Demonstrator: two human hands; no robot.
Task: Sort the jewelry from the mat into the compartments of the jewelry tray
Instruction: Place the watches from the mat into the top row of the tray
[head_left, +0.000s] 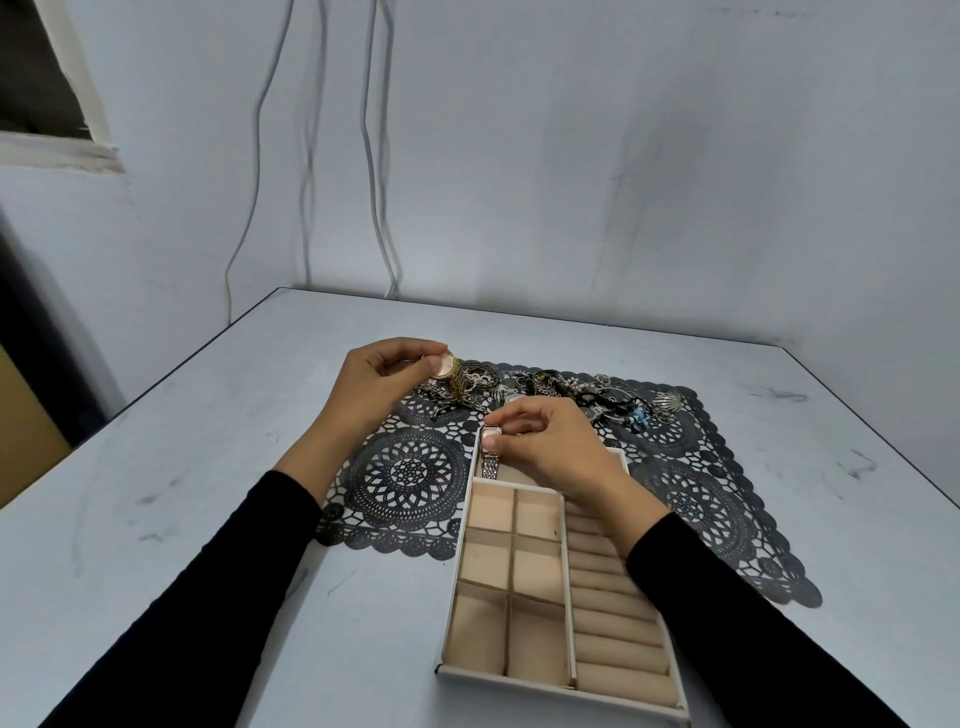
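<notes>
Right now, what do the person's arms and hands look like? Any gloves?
Both arms wear long plain black sleeves: the left sleeve and the right sleeve end at the wrists. The left hand and the right hand are bare: no gloves, and no rings that I can see.

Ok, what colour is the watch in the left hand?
Gold: the round-faced metal watch in the left hand, best in the head view.

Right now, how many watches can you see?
2. The gold watch is in the left hand over the far edge of the mat; the silver watch is in the right hand over the far compartment of the tray. The jewelry pile may hide more.
</notes>
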